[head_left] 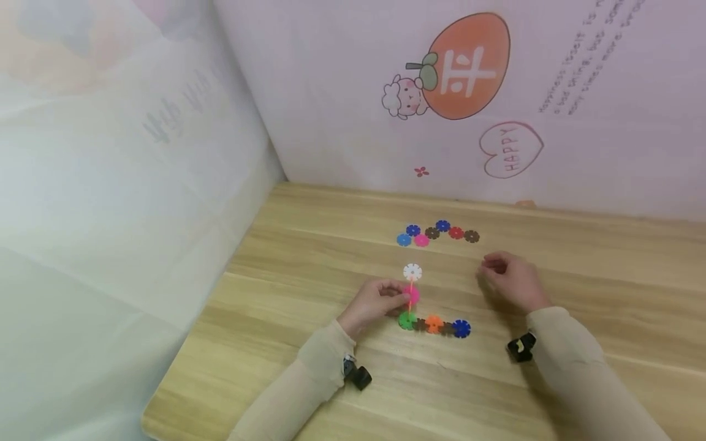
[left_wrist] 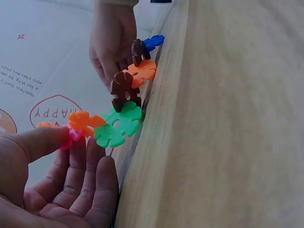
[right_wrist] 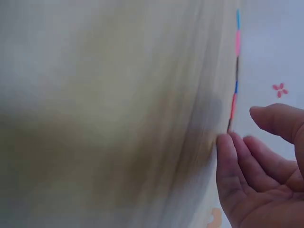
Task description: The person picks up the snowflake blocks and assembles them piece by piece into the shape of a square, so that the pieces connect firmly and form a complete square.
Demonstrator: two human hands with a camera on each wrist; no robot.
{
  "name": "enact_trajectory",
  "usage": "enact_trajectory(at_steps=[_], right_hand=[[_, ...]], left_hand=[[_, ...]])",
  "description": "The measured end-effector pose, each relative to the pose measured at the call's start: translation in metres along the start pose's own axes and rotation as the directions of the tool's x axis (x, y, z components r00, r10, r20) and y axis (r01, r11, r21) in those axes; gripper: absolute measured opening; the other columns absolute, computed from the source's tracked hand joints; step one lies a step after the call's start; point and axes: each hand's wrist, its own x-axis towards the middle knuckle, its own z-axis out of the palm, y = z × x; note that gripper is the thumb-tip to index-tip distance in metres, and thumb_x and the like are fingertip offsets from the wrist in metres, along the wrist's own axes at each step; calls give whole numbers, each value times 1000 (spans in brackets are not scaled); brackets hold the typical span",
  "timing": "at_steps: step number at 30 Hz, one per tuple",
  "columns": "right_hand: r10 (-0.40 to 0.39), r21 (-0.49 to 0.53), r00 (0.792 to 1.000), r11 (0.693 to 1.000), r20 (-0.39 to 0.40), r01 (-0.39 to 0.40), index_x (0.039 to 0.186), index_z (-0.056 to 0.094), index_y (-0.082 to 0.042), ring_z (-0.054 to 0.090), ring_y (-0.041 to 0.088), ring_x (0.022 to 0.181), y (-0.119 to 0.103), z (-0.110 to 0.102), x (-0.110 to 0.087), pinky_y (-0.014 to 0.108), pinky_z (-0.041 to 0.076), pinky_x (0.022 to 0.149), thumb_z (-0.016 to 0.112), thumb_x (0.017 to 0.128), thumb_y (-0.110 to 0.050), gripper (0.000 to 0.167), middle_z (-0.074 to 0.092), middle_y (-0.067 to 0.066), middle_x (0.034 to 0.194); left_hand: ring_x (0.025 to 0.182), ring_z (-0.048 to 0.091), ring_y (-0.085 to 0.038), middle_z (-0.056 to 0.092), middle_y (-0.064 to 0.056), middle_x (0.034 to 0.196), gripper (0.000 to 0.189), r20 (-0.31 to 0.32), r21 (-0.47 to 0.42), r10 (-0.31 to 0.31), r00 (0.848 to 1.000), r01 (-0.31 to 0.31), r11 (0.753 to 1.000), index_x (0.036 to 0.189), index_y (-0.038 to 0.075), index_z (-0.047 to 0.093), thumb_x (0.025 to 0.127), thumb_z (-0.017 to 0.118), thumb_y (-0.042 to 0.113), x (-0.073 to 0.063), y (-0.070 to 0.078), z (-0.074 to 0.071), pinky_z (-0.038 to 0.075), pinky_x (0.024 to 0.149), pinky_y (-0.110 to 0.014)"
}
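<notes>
A chain of interlocking snowflake discs forms an L. Its short arm runs from a white disc through a pink disc to a green disc; orange discs stand edge-on between these. Brown and orange discs continue from the green one to a blue disc at the right end. My left hand pinches the pink disc between thumb and fingers; in the left wrist view its thumb partly covers this disc. Over the table to the right is my right hand, fingers loosely bent, thumb apart, holding nothing.
Several loose discs lie in a zigzag row farther back, from a light blue disc to a brown disc. Behind the wooden table hangs a printed pink sheet. A pale sheet hangs at the left.
</notes>
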Motion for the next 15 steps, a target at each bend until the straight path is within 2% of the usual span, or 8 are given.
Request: enact_trajectory(at_steps=[8,15], right_hand=[[-20,-53,999,998,-33,18,133,45,17,59,49,107,-2,-1,35,60,51,91,59,98,-22,54,58,37,120],[-39,-127,999,991,8,40,138,38,17,54,53,113,-9,1,60,65,44,99,62,95,-23,63,53,39,126]], left_hand=[[80,66,-10,70,-4,96,18,20,5,20,1000,-20,1000,107,6,69,91,69,14,-2,0,0,61,75,-26],[79,65,-10,71,-3,94,16,21,5,39,999,-39,999,105,6,70,90,70,11,-2,-1,-1,60,75,-25]])
